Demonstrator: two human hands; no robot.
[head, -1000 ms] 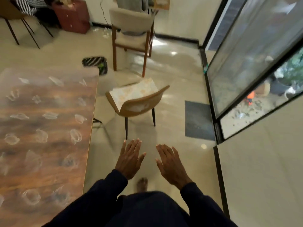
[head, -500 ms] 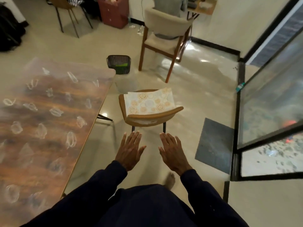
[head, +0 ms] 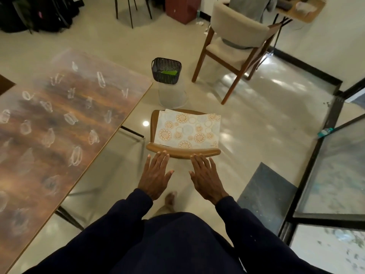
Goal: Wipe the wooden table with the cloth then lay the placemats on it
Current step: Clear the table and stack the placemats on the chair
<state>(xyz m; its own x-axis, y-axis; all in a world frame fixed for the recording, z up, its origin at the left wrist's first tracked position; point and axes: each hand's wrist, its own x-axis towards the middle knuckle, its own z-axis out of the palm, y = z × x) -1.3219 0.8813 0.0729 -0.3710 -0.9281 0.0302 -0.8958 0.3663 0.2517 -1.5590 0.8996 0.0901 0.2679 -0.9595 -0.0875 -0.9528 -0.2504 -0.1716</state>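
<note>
The wooden table [head: 59, 135] fills the left side, its top showing pale ring-shaped marks under a sheen. A stack of pale placemats [head: 187, 130] with orange flower circles lies on the seat of a small brown chair [head: 183, 152] straight ahead. My left hand [head: 156, 175] is stretched out flat with fingers apart, its fingertips at the chair's backrest. My right hand [head: 205, 178] is held the same way beside it, fingertips at the backrest too. Both hands hold nothing. No cloth is visible.
A black slatted bin [head: 166, 71] stands beyond the small chair. A beige armchair [head: 237, 44] is farther back right. A glass door with a black frame [head: 316, 155] stands at right, with a dark floor mat [head: 266, 194] before it. My bare foot [head: 170, 198] is on the floor.
I have moved closer to the small chair and the view has swung left. Both open hands have reached forward until their fingertips are at the chair's backrest.
</note>
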